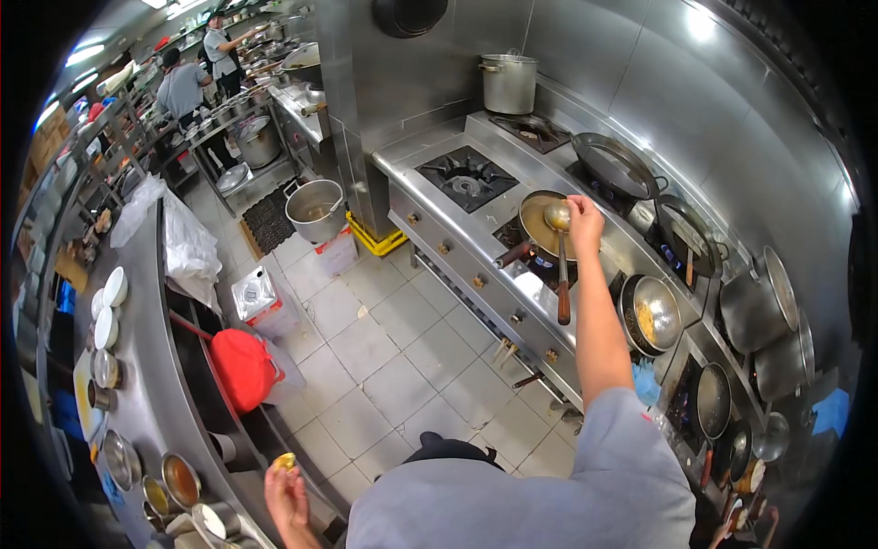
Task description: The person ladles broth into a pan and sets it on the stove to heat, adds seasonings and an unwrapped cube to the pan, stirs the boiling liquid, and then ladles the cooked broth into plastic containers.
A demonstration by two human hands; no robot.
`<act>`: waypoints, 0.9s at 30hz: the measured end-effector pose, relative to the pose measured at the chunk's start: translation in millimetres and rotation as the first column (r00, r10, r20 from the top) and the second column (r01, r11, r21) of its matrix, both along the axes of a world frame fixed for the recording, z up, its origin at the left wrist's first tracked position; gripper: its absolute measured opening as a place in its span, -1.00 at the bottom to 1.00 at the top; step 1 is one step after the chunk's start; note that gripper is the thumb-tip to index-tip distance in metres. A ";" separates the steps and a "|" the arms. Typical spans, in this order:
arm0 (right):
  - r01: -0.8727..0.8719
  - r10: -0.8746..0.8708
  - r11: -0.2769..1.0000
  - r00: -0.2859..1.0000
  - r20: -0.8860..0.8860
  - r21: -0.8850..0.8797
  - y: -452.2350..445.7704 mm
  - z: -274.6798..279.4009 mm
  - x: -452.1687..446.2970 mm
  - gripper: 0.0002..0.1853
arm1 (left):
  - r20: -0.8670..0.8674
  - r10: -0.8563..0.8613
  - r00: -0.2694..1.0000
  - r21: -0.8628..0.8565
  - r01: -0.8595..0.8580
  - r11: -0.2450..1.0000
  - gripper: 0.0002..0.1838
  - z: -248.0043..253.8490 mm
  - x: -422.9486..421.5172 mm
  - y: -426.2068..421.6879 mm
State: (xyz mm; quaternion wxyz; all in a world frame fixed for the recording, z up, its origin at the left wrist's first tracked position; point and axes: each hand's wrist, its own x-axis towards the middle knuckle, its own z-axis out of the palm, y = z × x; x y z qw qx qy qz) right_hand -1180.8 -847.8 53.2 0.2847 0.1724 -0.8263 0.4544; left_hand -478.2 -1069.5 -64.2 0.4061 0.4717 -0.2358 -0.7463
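Note:
My right hand reaches over the stove, its fingers pinched at the edge of the ladle's metal bowl. Whether they grip the rim or something small is hidden. The ladle has its bowl above a pan of brownish liquid, and its wooden handle extends past the pan's near side towards me. The pan's own dark handle points left over the stove front. Low at the left, my left hand holds a small yellow piece between its fingertips, beside the steel counter.
A pan with a shiny metal bowl stands right of my forearm. Woks line the back burners. On the left counter are bowls and sauce containers. A large pot and a red-covered bin stand beyond; two people work far back.

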 end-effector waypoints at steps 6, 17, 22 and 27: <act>0.087 -0.137 0.887 0.987 0.079 0.454 17.5 -65.2 -109.1 -0.86 | -0.094 0.192 0.977 -0.082 -0.200 0.976 -0.68 9.5 79.3 0.2; -0.643 0.576 0.745 0.487 0.656 -0.177 -68.5 -11.4 96.8 -0.75 | -0.052 0.231 0.972 -0.410 -0.232 0.882 -0.57 -4.4 264.7 -29.2; -0.962 0.534 0.272 0.135 0.834 -0.018 -96.9 -175.2 242.4 -0.78 | -0.005 0.373 0.928 -0.517 -0.322 0.793 -0.81 118.1 289.1 -15.1; -0.999 0.284 -0.035 -0.001 0.959 0.009 -75.0 -327.2 328.4 -0.81 | 0.120 0.807 0.578 -0.774 -0.454 0.441 -0.61 180.9 295.5 -0.1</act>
